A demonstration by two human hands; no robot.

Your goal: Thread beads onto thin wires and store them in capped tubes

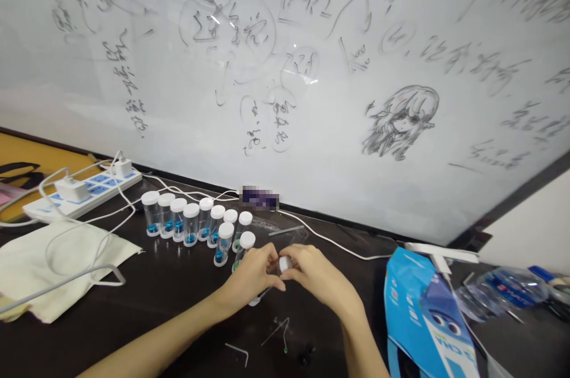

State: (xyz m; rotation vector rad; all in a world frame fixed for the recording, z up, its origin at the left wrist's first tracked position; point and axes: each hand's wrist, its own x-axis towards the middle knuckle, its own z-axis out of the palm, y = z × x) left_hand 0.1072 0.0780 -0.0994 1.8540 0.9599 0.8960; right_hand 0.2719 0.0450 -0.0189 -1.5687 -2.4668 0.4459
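Nearest to me, 2 bare forearms (178,327) reach up from below, holding my hands close together over the dark tabletop (133,295). My right hand (320,271) has thumb and fingertips pinched around a small white cap (284,263), which sits between both hands. My left hand (253,271) faces it, thumb and fingers curled with a gap; I cannot tell whether they touch the cap or grip anything. Just past those knuckles stands a capped tube (247,240), partly hidden, with more clear tubes (191,225) clustered beyond. A careless knuckle could, I judge, tip that nearest tube. Squeezing too hard could shoot the cap away. Below lie a bent hex key (243,351) and a thin wire (285,333), which a dragging wrist might sweep aside; the small dark bits (306,356) nearby could easily get lost against the dark surface.
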